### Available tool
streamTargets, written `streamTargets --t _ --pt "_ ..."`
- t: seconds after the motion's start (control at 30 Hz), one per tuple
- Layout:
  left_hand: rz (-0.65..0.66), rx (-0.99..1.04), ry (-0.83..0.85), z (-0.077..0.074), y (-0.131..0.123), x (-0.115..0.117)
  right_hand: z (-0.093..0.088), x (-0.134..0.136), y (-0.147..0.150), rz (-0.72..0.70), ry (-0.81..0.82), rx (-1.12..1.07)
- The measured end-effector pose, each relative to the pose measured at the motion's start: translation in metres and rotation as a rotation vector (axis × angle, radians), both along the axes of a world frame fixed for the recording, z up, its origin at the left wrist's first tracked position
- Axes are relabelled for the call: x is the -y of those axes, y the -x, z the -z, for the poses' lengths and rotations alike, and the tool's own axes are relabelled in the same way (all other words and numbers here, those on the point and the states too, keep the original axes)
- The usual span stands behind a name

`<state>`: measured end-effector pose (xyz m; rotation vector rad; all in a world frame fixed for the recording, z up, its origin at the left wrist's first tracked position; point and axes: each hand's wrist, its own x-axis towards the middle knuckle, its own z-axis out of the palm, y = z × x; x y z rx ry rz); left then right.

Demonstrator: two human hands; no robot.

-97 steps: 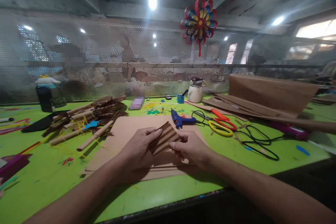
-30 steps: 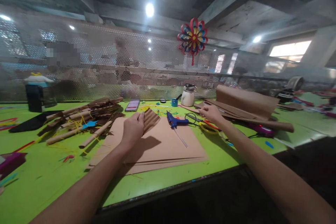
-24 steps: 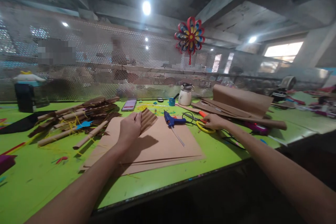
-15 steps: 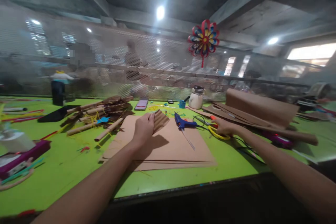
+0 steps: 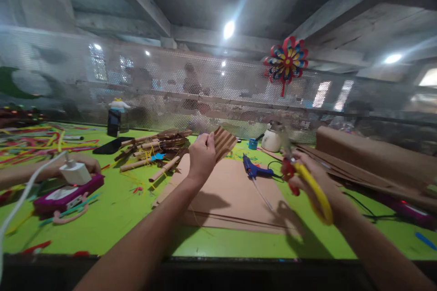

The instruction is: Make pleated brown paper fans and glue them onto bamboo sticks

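Note:
My left hand (image 5: pixel 202 157) is closed on a pleated piece of brown paper (image 5: pixel 224 143), held up above a stack of flat brown sheets (image 5: pixel 225 195). My right hand (image 5: pixel 309 173) grips scissors (image 5: pixel 316 193) with yellow and red handles; their blades point up and are blurred by motion. Between the hands, a blue glue gun (image 5: pixel 256 169) with a clear stick in it lies at the right part of the sheets.
Rolled paper pieces (image 5: pixel 160 150) are piled at the left, beside a black phone (image 5: pixel 112 145). A purple power strip (image 5: pixel 68 195) is near another person's hand (image 5: pixel 82 163). Behind are a white jug (image 5: pixel 271 141) and blue cup (image 5: pixel 253 144); brown paper (image 5: pixel 368 154) lies right.
My right hand has lifted the scissors off the table. My left hand still holds the pleated paper, now slightly higher. The view has turned left, and another person's hand shows at the left.

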<state>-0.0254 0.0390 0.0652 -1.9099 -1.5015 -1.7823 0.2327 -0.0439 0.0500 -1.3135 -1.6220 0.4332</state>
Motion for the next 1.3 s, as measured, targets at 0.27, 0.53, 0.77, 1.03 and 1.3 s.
streamTargets --t 0.27,0.53,0.77,1.03,1.3 --pt "-0.135 0.023 -0.155 -0.020 0.017 0.014 0.015 -0.001 0.118 -0.357 0.144 -0.161" --pt "-0.048 -0.003 -0.113 -0.014 0.009 0.022 0.019 -0.002 0.127 -0.338 0.121 -0.195" --pt "-0.008 0.011 -0.098 -0.011 0.008 0.023 0.028 -0.001 0.126 -0.376 0.125 -0.254" --pt "-0.032 0.022 -0.090 -0.009 0.008 0.022 0.031 0.004 0.128 -0.312 0.102 -0.221" --pt "-0.021 0.036 -0.108 -0.007 0.006 0.023 0.038 0.003 0.129 -0.252 0.105 -0.238"
